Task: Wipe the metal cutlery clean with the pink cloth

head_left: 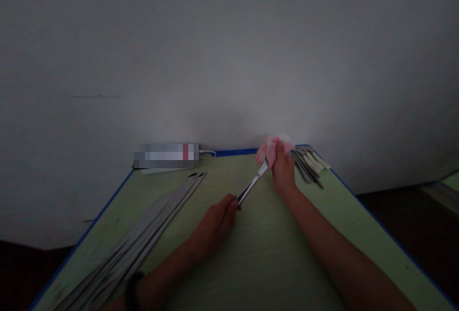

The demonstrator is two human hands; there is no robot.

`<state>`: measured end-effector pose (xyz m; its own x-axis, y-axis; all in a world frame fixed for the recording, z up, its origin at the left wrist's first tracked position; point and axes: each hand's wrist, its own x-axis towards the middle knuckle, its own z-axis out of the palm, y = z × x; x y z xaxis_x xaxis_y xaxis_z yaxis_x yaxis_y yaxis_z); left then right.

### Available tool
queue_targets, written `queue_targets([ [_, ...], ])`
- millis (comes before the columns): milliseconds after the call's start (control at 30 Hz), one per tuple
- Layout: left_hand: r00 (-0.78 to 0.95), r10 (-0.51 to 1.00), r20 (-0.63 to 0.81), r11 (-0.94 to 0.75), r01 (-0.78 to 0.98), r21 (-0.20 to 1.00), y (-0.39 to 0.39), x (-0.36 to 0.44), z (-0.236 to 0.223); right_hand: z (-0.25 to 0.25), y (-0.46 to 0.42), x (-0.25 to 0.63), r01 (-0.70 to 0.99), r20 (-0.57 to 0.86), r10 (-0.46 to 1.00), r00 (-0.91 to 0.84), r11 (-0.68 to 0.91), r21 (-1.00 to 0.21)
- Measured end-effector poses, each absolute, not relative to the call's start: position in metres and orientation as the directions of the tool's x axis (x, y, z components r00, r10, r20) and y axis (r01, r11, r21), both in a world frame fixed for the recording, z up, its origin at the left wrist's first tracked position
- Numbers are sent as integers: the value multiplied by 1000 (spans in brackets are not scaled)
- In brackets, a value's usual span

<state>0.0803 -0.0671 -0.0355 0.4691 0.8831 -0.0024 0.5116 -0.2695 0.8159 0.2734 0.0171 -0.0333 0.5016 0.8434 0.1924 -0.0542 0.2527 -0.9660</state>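
Note:
My left hand (224, 213) is closed around the lower end of a slim, shiny strip (253, 183), pale along its length and dark near my fingers. Its exact kind is hard to make out in the dim light. The strip slants up and away to the right, above the table. At its far end, a crumpled pink and white cloth (271, 152) is bunched around it. My right hand (284, 170) is closed on the cloth, which hides that tip of the strip.
Several long grey strips with dark tips (154, 220) lie along the left of the green, blue-edged table (251, 263). Several thin dark pieces and white-handled ones (311, 163) lie at the back right. A blurred-out box (167, 156) with a white cable stands back left, against the wall.

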Motion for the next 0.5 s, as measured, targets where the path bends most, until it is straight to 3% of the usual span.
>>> queue_targets([
  [100, 453, 891, 2, -249, 486, 838, -64, 79, -36, -33, 4, 256, 72, 196, 780, 594, 191, -979],
  [267, 363, 931, 40, -232, 503, 833, -60, 80, -43, -41, -26, 209, 212, 153, 922, 356, 80, -974],
  [500, 370, 929, 18, -248, 584, 773, -63, 84, -40, -41, -14, 223, 118, 143, 929, 342, 108, -987],
])
